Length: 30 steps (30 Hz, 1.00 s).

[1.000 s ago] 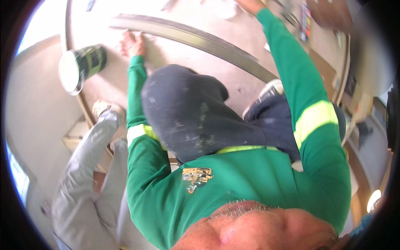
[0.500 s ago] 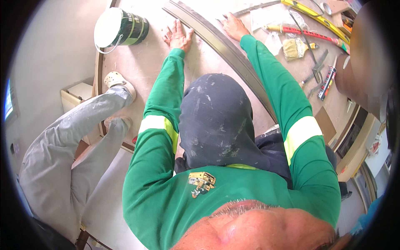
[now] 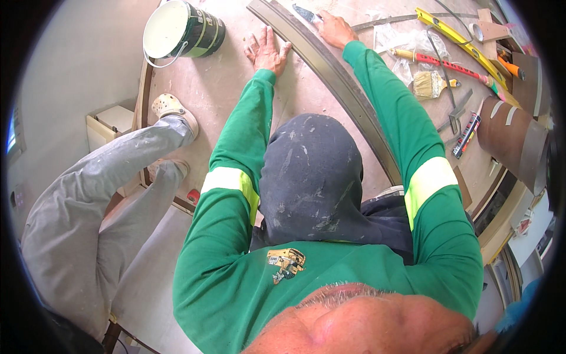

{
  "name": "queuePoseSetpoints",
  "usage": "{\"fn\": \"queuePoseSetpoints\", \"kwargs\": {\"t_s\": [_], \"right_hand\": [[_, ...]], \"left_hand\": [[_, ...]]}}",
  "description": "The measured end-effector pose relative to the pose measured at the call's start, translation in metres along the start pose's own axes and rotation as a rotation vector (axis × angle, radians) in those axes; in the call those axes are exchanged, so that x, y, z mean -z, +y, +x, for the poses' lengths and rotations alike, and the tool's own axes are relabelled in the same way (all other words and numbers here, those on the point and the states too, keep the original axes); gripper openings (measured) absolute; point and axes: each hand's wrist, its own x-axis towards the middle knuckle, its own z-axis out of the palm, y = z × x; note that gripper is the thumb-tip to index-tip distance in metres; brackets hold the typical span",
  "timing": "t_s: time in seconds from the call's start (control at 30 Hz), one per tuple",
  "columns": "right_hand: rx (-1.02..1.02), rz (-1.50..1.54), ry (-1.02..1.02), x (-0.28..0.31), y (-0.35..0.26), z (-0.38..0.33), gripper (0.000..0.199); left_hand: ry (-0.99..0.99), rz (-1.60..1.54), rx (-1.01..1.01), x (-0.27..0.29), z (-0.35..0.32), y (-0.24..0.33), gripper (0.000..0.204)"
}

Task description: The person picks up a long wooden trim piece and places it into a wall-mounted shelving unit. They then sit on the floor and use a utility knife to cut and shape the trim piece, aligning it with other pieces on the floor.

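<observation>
My left hand (image 3: 268,52) lies flat, fingers spread, on the dusty pinkish board (image 3: 236,88), close to the edge of a long bronze-coloured metal strip (image 3: 330,74). On the strip's other side, my right hand (image 3: 336,30) is closed round what looks like a putty knife (image 3: 306,13). Its greyish blade points to the upper left, over the board beside the strip's far end. My fingers hide most of the handle. The strip runs between my forearms down toward my bent knee (image 3: 312,177) in dark, paint-flecked trousers.
A dark bucket (image 3: 206,35) with a pale top stands at the far left. Another person's grey-trousered legs (image 3: 118,159) are at the left. On the right lie a paintbrush (image 3: 427,85), a red-handled tool (image 3: 448,64), a yellow spirit level (image 3: 460,44), a sealant cartridge (image 3: 467,134) and crumpled plastic (image 3: 401,38).
The view has shifted, so things on the board sit slightly lower and further right. The knife's blade beyond my right hand now shows clearly. My left hand stays flat.
</observation>
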Motion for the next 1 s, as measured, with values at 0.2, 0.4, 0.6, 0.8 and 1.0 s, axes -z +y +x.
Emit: {"fn": "queuePoseSetpoints", "kwargs": {"t_s": [0.2,0.4,0.6,0.8,1.0], "right_hand": [[0.018,-0.041,-0.029,0.0,-0.003,0.001,0.042],[-0.017,-0.04,-0.027,0.0,-0.006,0.001,0.041],[0.002,-0.024,-0.021,-0.005,0.003,0.008,0.042],[0.007,-0.009,-0.04,-0.003,-0.003,0.005,0.04],[-0.037,0.022,-0.059,0.001,-0.009,-0.003,0.039]], "left_hand": [[0.014,-0.008,-0.003,-0.005,0.001,-0.002,0.09],[0.014,-0.019,-0.007,-0.005,0.001,-0.003,0.09],[-0.007,-0.031,0.003,-0.003,0.001,0.0,0.089],[-0.006,-0.022,0.008,-0.003,0.002,-0.002,0.089],[-0.022,-0.018,0.013,0.001,0.002,-0.002,0.091]]}}
